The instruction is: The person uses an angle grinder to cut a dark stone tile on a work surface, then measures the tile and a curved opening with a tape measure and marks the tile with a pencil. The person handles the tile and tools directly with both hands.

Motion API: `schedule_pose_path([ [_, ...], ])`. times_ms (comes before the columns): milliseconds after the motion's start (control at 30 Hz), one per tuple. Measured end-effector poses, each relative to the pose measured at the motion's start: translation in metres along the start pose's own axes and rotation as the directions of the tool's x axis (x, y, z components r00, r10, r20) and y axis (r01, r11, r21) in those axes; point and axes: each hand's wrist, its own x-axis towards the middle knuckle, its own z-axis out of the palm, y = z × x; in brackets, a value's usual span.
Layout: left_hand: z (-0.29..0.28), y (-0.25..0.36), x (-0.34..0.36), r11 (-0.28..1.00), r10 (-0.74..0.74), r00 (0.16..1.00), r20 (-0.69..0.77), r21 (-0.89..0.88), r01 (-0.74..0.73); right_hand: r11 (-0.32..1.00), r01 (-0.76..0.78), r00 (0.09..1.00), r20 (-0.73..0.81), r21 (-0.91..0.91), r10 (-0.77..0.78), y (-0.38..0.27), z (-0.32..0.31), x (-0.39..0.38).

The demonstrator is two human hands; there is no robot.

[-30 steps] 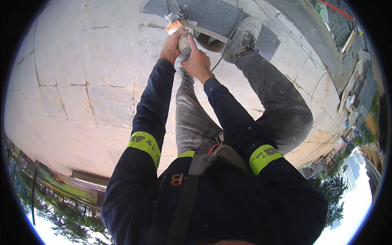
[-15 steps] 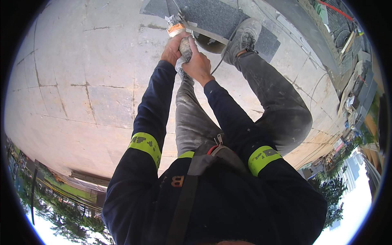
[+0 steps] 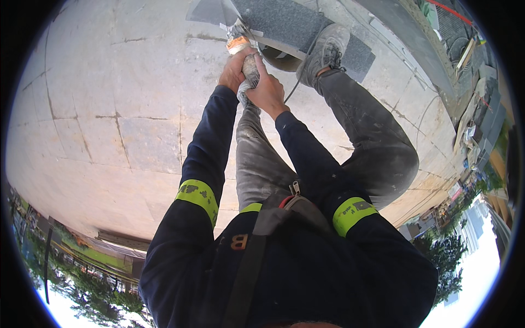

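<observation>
Both hands wrapped tight round a dusty grey power tool, far up over the paving.

Left hand (image 3: 236,70) grips the tool (image 3: 249,68) by its orange end, right hand (image 3: 268,90) is closed on the body just beside it, hands nearly touching. It's at the edge of a dark grey slab (image 3: 295,24), with a grey shoe (image 3: 324,52) planted on the slab to the right. No packages or signs readable.

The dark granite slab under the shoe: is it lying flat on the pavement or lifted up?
Flat: the dark granite slab lies on the paving, the shoe resting on it.
</observation>
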Motion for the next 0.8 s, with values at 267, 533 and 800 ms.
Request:
schedule_pose_path([
  [267, -0.001, 0.011, 0.000, 0.998, 0.053, 0.998, -0.039, -0.026, -0.054, 0.999, 0.046, 0.999, 0.020, -0.013, -0.046, -0.008, -0.004, 0.008],
  [533, 0.000, 0.008, 0.000, 0.998, 0.041, 0.996, -0.077, -0.045, -0.045, 1.000, 0.020, 0.999, 0.027, -0.003, -0.020, -0.012, -0.005, 0.008],
  [800, 0.019, 0.018, -0.005, 0.997, 0.071, 0.993, -0.093, 0.016, -0.070, 1.000, -0.013, 0.999, 0.036, 0.007, 0.013, -0.016, -0.012, 0.013],
])
